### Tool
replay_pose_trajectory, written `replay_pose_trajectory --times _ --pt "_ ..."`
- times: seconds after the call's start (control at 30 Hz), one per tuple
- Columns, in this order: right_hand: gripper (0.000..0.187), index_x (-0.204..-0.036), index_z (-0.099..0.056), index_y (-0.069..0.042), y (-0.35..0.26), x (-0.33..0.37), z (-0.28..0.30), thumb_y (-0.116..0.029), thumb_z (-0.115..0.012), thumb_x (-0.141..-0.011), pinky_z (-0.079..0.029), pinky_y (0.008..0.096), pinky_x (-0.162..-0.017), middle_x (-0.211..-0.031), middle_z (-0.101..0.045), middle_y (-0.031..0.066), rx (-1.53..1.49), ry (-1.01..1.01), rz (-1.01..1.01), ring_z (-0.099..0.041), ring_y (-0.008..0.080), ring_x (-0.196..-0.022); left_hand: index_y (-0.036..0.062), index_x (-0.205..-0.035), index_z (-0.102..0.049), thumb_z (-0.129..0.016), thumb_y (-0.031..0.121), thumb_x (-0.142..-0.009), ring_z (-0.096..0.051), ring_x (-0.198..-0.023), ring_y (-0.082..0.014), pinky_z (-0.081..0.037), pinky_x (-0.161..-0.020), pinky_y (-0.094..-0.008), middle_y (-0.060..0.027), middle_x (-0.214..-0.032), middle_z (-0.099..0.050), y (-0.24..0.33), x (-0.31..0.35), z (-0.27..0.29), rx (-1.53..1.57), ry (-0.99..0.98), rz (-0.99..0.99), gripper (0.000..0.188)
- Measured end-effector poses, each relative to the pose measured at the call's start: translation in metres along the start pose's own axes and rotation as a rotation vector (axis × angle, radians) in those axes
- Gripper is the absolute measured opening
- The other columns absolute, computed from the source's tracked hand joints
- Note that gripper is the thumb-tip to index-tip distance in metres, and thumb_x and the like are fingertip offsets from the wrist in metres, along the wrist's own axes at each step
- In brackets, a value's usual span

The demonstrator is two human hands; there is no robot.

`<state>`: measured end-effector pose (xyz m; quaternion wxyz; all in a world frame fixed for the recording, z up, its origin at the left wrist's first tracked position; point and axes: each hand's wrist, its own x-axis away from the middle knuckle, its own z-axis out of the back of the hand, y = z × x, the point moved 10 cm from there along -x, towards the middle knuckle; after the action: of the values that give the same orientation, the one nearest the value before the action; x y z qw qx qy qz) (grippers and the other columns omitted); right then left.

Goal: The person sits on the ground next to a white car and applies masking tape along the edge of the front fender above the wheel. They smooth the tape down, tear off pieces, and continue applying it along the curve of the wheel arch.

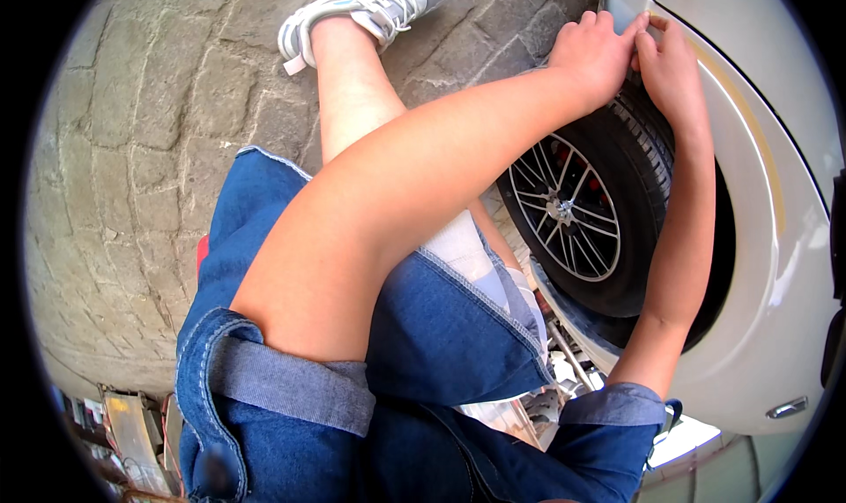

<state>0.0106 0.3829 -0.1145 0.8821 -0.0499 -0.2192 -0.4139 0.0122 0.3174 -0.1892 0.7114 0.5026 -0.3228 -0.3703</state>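
Note:
My left hand (597, 55) reaches across to the upper edge of a white car's wheel arch, its fingers curled and thumb pressed in. Beside it, my right hand (671, 71) bends its fingers the same way, and the fingertips of both hands meet at the arch's front end. What they pinch there, if anything, is too small to make out. A tan-yellow band (756, 137) runs along the white fender (749, 265) from near my fingertips. Below my hands stands the wheel (564, 210), with a black tyre and a silver spoked rim.
My leg in a grey and white sneaker (388, 9) stretches out over stone paving (167, 150). A door handle (787, 408) sits low on the car's side. Cluttered metal parts (137, 437) show at the lower left.

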Motion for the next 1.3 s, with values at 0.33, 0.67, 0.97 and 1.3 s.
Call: replay_pose_trajectory --times 0.33,0.67,0.97,1.3 --pt "0.052 -0.126 -0.055 0.011 -0.006 0.013 0.001 -0.034 -0.055 -0.099 -0.054 0.0437 -0.075 -0.074 -0.069 0.0221 -0.044 0.081 0.041 -0.070 0.0378 -0.076 0.0221 -0.156 -0.035 -0.059 0.030 -0.093 -0.056 -0.112 -0.0294 -0.050 -0.088 -0.0398 -0.0134 -0.114 -0.063 0.002 0.000 -0.004 -0.114 -0.154 0.014 0.068" --pt "0.053 -0.140 -0.045 0.006 -0.044 0.079 0.021 -0.016 -0.065 -0.096 -0.051 0.0295 -0.062 -0.072 -0.065 0.0100 -0.207 0.143 0.144 -0.062 0.0159 -0.062 0.0194 -0.155 -0.036 -0.062 0.020 -0.088 -0.058 -0.110 -0.0332 -0.052 -0.089 -0.0429 -0.0177 -0.113 -0.062 0.002 0.002 0.009 0.110 -0.065 -0.055 0.072" --pt "0.030 -0.129 -0.059 0.002 0.017 0.237 -0.135 -0.010 -0.057 -0.101 -0.052 0.0223 -0.068 -0.086 -0.068 0.0037 -1.020 -0.283 -0.386 -0.063 0.0078 -0.078 0.0125 -0.153 -0.033 -0.067 0.011 -0.085 -0.054 -0.117 -0.0334 -0.050 -0.097 -0.0436 -0.0165 -0.120 -0.058 0.000 0.002 0.006 0.180 -0.083 -0.071 0.076" --pt "0.065 -0.143 -0.044 0.009 0.006 0.341 -0.213 -0.041 -0.045 -0.101 -0.042 0.0466 -0.107 -0.141 -0.050 0.0258 -1.689 -0.105 -1.115 -0.052 0.0341 -0.126 0.0178 -0.153 -0.036 -0.066 0.012 -0.087 -0.055 -0.118 -0.0313 -0.049 -0.100 -0.0430 -0.0134 -0.120 -0.058 0.005 0.000 0.005 0.292 -0.079 -0.007 0.073"
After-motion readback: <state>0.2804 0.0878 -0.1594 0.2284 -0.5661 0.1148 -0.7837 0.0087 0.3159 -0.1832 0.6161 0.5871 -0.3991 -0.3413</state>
